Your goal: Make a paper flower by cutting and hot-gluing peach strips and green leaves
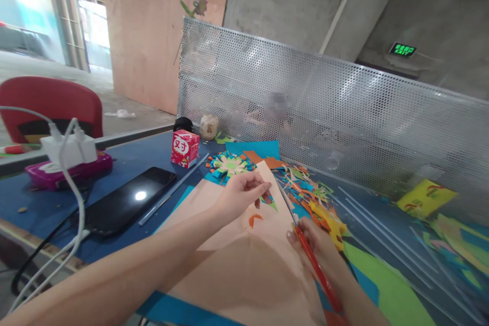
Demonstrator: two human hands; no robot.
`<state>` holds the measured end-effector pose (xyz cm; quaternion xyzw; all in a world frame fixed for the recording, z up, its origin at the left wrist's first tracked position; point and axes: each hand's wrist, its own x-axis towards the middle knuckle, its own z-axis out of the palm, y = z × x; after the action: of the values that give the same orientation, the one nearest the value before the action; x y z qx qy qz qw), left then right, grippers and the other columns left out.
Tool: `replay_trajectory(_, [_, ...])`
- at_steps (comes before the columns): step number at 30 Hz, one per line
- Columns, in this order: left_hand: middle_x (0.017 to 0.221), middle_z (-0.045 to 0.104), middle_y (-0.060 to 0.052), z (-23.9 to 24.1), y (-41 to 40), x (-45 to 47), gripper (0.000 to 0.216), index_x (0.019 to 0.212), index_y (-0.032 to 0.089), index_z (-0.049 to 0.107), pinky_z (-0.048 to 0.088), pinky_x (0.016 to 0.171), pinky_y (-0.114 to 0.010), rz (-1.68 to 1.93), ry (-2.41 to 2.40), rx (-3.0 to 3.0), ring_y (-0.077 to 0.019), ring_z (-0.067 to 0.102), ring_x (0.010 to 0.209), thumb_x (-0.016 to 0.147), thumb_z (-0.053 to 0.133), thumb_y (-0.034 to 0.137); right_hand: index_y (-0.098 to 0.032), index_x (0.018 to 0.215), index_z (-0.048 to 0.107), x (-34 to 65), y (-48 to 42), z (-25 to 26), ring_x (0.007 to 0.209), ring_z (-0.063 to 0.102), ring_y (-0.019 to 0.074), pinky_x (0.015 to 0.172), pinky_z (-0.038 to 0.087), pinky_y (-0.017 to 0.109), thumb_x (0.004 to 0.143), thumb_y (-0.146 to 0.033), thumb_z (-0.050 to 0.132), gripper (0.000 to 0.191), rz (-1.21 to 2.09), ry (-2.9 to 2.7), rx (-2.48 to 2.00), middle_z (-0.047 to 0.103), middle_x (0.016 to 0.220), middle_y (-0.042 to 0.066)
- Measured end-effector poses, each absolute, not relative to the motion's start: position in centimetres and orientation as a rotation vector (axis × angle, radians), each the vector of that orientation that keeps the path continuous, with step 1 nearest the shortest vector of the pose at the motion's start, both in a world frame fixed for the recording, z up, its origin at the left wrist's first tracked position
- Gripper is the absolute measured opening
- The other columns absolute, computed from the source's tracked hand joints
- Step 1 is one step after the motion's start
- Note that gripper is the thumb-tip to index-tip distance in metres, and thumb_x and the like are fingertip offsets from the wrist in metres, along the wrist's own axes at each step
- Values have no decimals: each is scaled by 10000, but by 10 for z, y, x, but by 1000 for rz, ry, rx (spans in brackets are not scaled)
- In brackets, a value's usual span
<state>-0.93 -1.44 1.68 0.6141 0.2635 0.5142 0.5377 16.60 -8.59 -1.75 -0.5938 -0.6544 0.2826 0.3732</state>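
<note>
1. Head view: one pair of scissors with long red handles and slim metal blades [315, 264], held above the right side of a large pale peach paper sheet [229, 265], blades directed toward the left hand.
2. Right hand [325, 247]: fingers wrapped around the red handles, gripping them; spread of the blades not discernible.
3. Left hand [246, 191]: raised over the upper part of the sheet, fingers curled, thumb drawn in near the fingertips; whether anything is pinched there cannot be made out.
4. One small jagged orange paper piece [255, 220], lying on the peach sheet, below the left hand.
5. One layered paper flower with fringed blue, orange and cream petals and a green centre [230, 165], beyond the left hand.
6. Heaped multicoloured paper scraps [307, 186], beyond the scissors.
7. One yellow glue gun [332, 224], just beyond the right hand.
8. One bright green paper sheet [389, 285], right of the right forearm.
9. One yellow glossy packet [426, 198], farther right.
10. One black smartphone with a lit reflection [128, 202], left of the peach sheet.
11. One pink cardboard box with white lettering [185, 148], past the phone.
12. One perforated metal screen [324, 86], standing along the far edge of the blue tabletop [139, 150].
</note>
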Motion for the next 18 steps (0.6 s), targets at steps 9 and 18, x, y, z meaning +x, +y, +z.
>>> replay_trajectory(9, [528, 593, 7, 20, -19, -9, 182, 601, 126, 519, 414, 400, -159, 1183, 636, 1466, -62, 532, 439, 713, 579, 257, -212, 621, 342, 161, -88, -17, 448, 311, 71, 415, 261, 197, 675, -367, 576, 285, 616, -1651, -1538, 342, 519, -78])
replay_trajectory(18, [508, 590, 12, 17, -20, -9, 201, 606, 124, 512, 410, 399, -153, 1101, 601, 1444, -56, 528, 430, 716, 584, 275, -208, 670, 381, 161, -91, -8, 514, 393, 89, 481, 348, 209, 707, -336, 562, 225, 695, -1709, -1496, 397, 586, -62])
